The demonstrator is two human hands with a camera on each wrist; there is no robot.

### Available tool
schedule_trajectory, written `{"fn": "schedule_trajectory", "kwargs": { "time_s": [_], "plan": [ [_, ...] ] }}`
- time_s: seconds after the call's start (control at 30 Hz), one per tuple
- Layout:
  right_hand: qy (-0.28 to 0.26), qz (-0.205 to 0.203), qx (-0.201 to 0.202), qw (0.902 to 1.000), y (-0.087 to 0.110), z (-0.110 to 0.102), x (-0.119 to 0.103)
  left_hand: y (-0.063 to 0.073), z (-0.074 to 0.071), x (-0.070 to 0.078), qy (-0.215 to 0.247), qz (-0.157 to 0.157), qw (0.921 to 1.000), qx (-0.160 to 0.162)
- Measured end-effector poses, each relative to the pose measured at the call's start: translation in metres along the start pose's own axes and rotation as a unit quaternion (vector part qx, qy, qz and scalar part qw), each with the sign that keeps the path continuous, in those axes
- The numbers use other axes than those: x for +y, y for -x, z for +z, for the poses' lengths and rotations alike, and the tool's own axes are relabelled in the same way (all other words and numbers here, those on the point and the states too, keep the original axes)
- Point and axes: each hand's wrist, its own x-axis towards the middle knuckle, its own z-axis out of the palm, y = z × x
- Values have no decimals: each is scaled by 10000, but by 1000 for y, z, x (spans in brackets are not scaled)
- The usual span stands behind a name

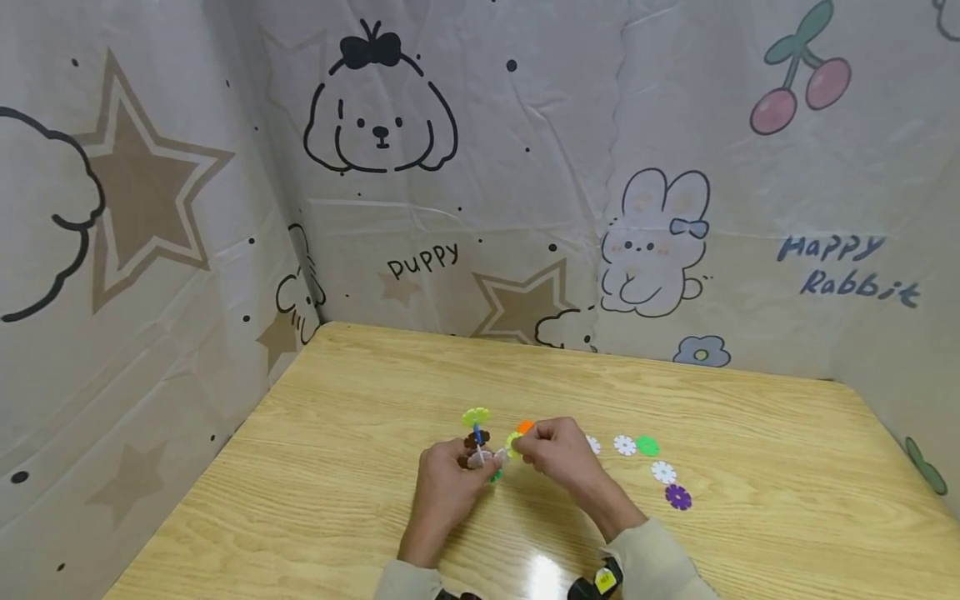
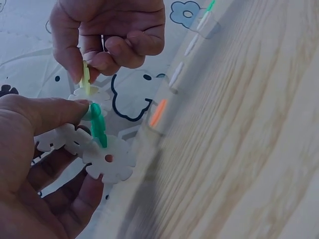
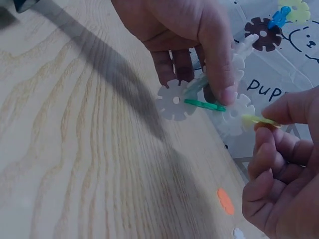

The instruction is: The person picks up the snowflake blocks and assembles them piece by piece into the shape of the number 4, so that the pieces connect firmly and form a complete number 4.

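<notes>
Slotted plastic snowflake discs are joined into a chain that my left hand point(image 1: 442, 487) holds between thumb and fingers. In the right wrist view the chain includes a green disc point(image 3: 204, 104) on edge between white discs, a brown disc point(image 3: 263, 35) and a blue disc point(image 3: 279, 18). A yellow-green disc point(image 1: 476, 416) tops it in the head view. My right hand point(image 1: 566, 457) pinches a yellow disc point(image 3: 259, 120) by its edge. That disc's other edge meets the rim of a white disc point(image 3: 234, 114) near my left thumb; whether their slots interlock, I cannot tell.
On the wooden table point(image 1: 750, 433), an orange disc point(image 1: 526, 427) lies behind my right hand. Farther right lie white discs point(image 1: 625, 445), a green disc point(image 1: 647, 446) and a purple disc point(image 1: 678, 497). Printed curtains point(image 1: 525, 192) stand at the table's back and left.
</notes>
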Motion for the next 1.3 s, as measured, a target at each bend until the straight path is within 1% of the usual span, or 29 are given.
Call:
{"fn": "schedule_trajectory", "kwargs": {
  "time_s": [0.1, 0.2, 0.47, 0.8, 0.9, 1.07, 1.3],
  "plan": [
    [41, -91, -160, 9998, -2, -2, 1, 0, -2, -1, 44, -88, 10000, -5],
    [137, -150, -199, 9996, -4, -4, 2, -1, -5, -3, 40, -126, 9999, 56],
    [209, -161, -2, 9997, -12, -14, 0, -1, -11, -3, 47, -84, 9997, 216],
    [570, -8, 305, 9979, -23, -20, 4, 1, -18, -4, -16, -204, 9997, 144],
    [800, -72, 374, 9961, -28, -20, 8, 2, -20, -5, -74, -266, 9995, 153],
    [1325, -229, 479, 9898, -37, -21, 13, 3, -23, -7, -73, -299, 9994, 130],
    [1830, -311, 291, 9822, -43, -23, 17, 5, -27, -8, 122, -306, 9994, 57]
  ]
}}
